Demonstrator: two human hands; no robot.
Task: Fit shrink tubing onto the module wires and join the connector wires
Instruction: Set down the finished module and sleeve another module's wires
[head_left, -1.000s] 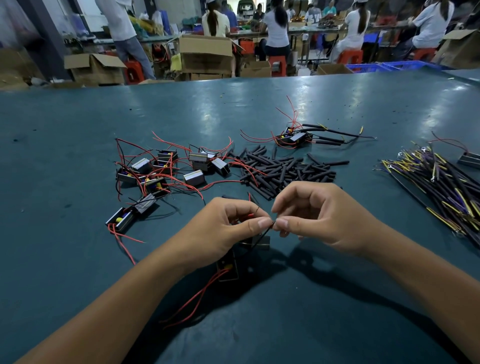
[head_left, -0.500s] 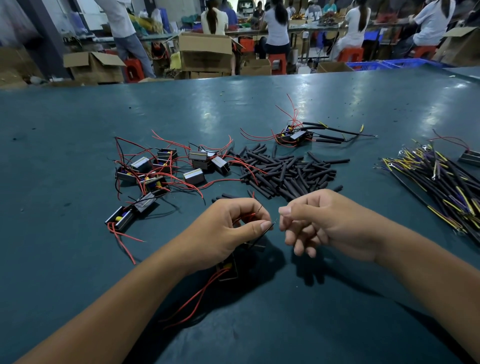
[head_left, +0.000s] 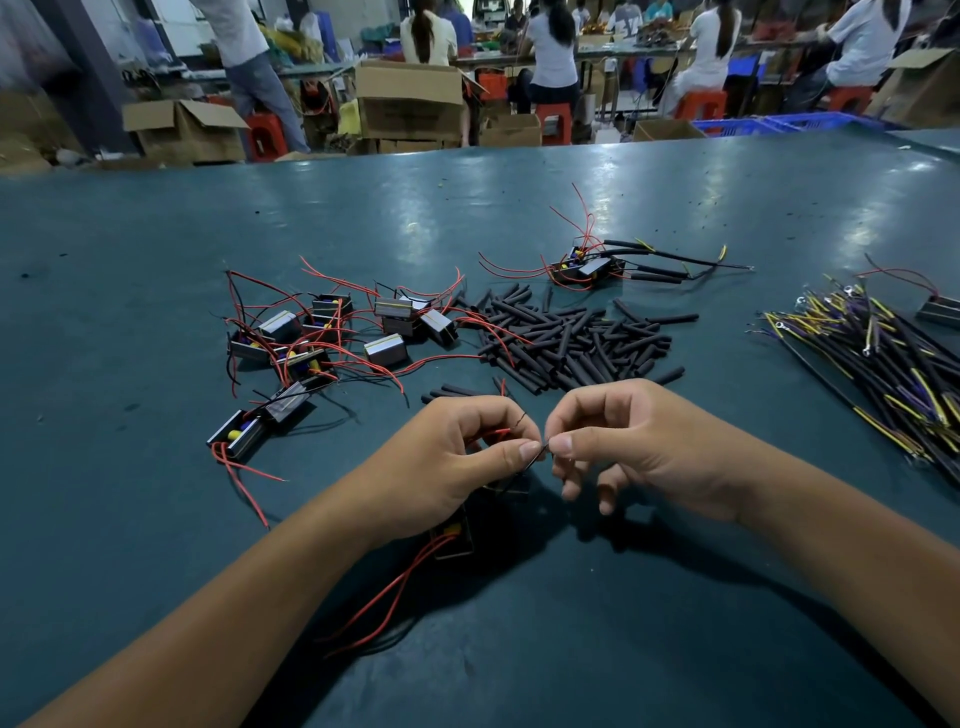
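Black wire (head_left: 540, 451) – left hand (head_left: 457, 462), right hand (head_left: 634, 447) pinching

text: I read none | modules (head_left: 385, 349): no legible label | cardboard boxes (head_left: 410, 98): print too blurred for me to read | green table (head_left: 156, 234): no markings | signs: none

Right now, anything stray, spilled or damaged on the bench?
Nothing looks damaged. A few shrink tubes lie apart from the main tube pile, just beyond the left hand. Both hands pinch a thin wire end; right hand.
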